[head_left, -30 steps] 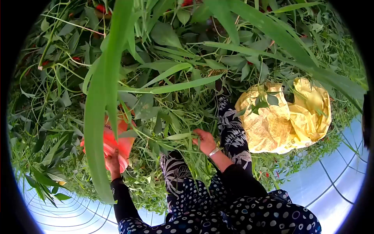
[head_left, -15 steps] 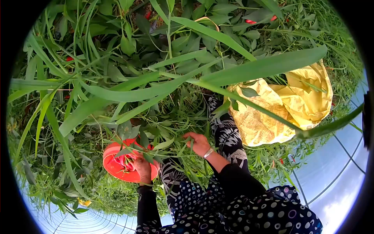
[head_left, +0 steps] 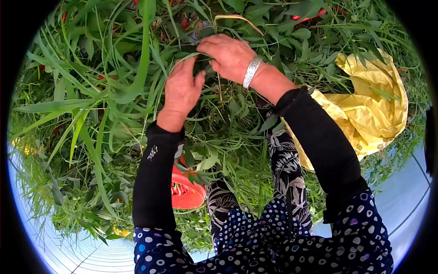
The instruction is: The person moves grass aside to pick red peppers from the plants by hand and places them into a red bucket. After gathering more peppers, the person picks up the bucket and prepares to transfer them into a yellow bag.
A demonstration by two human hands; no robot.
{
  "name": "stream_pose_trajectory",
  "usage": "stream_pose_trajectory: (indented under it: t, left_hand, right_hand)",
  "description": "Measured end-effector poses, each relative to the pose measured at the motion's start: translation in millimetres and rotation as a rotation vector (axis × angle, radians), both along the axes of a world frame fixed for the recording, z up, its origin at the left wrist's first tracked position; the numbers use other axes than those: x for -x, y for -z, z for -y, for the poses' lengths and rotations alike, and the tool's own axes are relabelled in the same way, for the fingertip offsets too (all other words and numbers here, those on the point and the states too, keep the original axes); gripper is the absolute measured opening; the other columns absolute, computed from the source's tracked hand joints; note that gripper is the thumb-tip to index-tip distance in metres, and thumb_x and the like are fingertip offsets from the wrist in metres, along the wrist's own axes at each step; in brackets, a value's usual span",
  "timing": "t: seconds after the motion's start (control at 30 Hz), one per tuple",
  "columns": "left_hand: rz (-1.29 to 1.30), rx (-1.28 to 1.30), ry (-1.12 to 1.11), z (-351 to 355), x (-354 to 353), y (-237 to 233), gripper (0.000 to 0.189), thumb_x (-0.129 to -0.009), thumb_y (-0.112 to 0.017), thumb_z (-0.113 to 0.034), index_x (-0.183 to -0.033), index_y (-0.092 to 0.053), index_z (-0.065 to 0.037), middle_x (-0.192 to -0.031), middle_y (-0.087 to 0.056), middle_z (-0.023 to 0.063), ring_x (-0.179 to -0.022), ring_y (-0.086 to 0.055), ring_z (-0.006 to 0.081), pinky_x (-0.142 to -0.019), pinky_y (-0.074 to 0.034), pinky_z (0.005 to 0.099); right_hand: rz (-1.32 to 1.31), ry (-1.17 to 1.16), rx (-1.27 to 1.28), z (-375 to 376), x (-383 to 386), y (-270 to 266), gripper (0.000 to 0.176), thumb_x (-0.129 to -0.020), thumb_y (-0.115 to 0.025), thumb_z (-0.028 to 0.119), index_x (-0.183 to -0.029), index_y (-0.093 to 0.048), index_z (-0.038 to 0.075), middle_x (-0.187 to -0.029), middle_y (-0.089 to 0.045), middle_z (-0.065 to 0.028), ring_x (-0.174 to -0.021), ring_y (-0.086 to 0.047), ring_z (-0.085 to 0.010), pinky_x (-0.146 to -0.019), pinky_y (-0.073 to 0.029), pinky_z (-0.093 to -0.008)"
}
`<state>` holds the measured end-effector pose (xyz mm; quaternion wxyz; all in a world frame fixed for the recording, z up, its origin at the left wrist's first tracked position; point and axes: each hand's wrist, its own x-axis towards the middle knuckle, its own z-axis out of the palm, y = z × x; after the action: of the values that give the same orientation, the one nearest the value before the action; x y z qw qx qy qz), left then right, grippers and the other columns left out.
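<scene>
Both of my hands reach into the green pepper plants in the upper middle. My left hand (head_left: 183, 89) has its thumb apart from its fingers, palm towards the leaves, and a narrow grass blade (head_left: 179, 63) crosses its fingertips. Close beside it on the right, my right hand (head_left: 229, 57), with a silver bracelet (head_left: 252, 73) at the wrist, has its fingers curled in among the foliage; what they grip is hidden. Below my left forearm stands a red bucket (head_left: 190, 197) holding red chili peppers (head_left: 179, 188), partly covered by the black sleeve.
A crumpled yellow sack (head_left: 381, 114) lies on the plants to the right. More red chili peppers (head_left: 310, 18) show among the leaves at the upper right. Long grass blades (head_left: 145, 55) stand on the left. My patterned trouser legs (head_left: 287, 164) are below the hands.
My left hand has left the bucket and moved up into the plants. My right hand has also moved up, beside it. The large grass blade no longer crosses the view's middle.
</scene>
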<state>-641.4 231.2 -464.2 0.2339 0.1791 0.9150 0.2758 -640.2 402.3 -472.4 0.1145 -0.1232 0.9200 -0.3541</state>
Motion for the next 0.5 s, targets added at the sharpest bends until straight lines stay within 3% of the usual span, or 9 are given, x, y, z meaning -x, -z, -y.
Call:
stream_pose_trajectory:
  t: [0.07,0.13,0.17,0.2,0.27,0.33,0.4,0.47,0.5]
  left_hand:
    - [-0.122,0.069,0.177,11,5,40,0.052,-0.078,-0.061,-0.015,-0.126,-0.041,-0.008,-0.12,-0.048,0.0177,-0.109,-0.047,0.0392,-0.089,-0.041,0.042]
    - [0.214,0.384,0.249,22,0,52,0.068,-0.076,-0.063,-0.019,-0.135,-0.029,-0.014,-0.132,-0.037,0.018,-0.117,-0.041,0.0381,-0.094,-0.039,0.0424]
    - [0.225,0.39,0.177,36,-5,50,0.076,-0.074,-0.065,-0.019,-0.138,-0.024,-0.018,-0.133,-0.035,0.0184,-0.119,-0.04,0.0371,-0.095,-0.039,0.0422]
    - [0.221,0.477,0.139,45,-12,39,0.079,-0.072,-0.066,-0.016,-0.139,-0.023,-0.016,-0.132,-0.036,0.0183,-0.12,-0.039,0.0374,-0.095,-0.038,0.0438]
    - [0.262,0.346,0.021,86,-42,41,0.081,-0.07,-0.068,-0.013,-0.138,-0.025,-0.015,-0.132,-0.037,0.0176,-0.119,-0.039,0.0377,-0.095,-0.038,0.0445]
    - [0.018,0.463,0.212,114,-61,14,0.079,-0.067,-0.069,-0.011,-0.136,-0.029,-0.013,-0.133,-0.037,0.0166,-0.119,-0.039,0.0373,-0.098,-0.035,0.0446]
    - [0.218,0.575,0.109,159,-89,9,0.076,-0.065,-0.069,-0.011,-0.133,-0.035,-0.011,-0.133,-0.037,0.0163,-0.12,-0.038,0.0368,-0.101,-0.032,0.0443]
    - [0.57,0.118,-0.368,224,-133,46,0.073,-0.067,-0.067,-0.013,-0.132,-0.035,-0.008,-0.135,-0.035,0.0176,-0.116,-0.044,0.0331,-0.092,-0.042,0.0436]
    - [0.124,0.641,0.272,197,-124,16,0.071,-0.07,-0.066,-0.016,-0.132,-0.034,-0.01,-0.137,-0.033,0.0159,-0.124,-0.037,0.0292,-0.102,-0.032,0.0432]
  right_hand:
    - [-0.085,-0.109,-0.113,-9,-9,18,0.042,-0.069,-0.057,0.003,-0.111,-0.055,0.01,-0.123,-0.048,-0.0071,-0.117,-0.044,-0.0248,-0.083,-0.045,-0.0426]
    - [-0.098,-0.127,-0.122,-16,-24,17,0.044,-0.069,-0.058,0.003,-0.112,-0.054,0.011,-0.127,-0.044,-0.0065,-0.12,-0.041,-0.0256,-0.084,-0.044,-0.0442]
    - [-0.119,-0.143,-0.126,-18,-32,14,0.047,-0.068,-0.059,0.003,-0.114,-0.053,0.011,-0.132,-0.039,-0.006,-0.123,-0.039,-0.0264,-0.085,-0.043,-0.0459]
    - [-0.114,-0.135,-0.124,-22,-39,15,0.047,-0.068,-0.059,0.003,-0.114,-0.053,0.011,-0.132,-0.039,-0.006,-0.123,-0.039,-0.0264,-0.085,-0.043,-0.0459]
    - [-0.094,-0.116,-0.098,-32,-53,15,0.051,-0.066,-0.06,0.004,-0.116,-0.052,0.012,-0.136,-0.034,-0.006,-0.122,-0.037,-0.0301,-0.086,-0.041,-0.0475]
    - [0.0,-0.106,-0.083,-41,-71,7,0.052,-0.065,-0.061,0.004,-0.115,-0.052,0.011,-0.137,-0.033,-0.0073,-0.122,-0.037,-0.0325,-0.087,-0.041,-0.0469]
    - [0.145,-0.091,-0.042,-48,-89,9,0.049,-0.066,-0.061,0.005,-0.114,-0.053,0.01,-0.136,-0.032,-0.0042,-0.122,-0.035,-0.0302,-0.091,-0.039,-0.0463]
    - [0.199,-0.079,-0.104,-57,-108,9,0.048,-0.067,-0.061,0.006,-0.114,-0.052,0.008,-0.135,-0.034,-0.0089,-0.117,-0.041,-0.032,-0.092,-0.04,-0.043]
    - [0.252,-0.1,-0.136,-65,-119,13,0.047,-0.068,-0.06,0.005,-0.114,-0.051,0.006,-0.134,-0.036,-0.012,-0.115,-0.044,-0.0332,-0.09,-0.042,-0.0418]
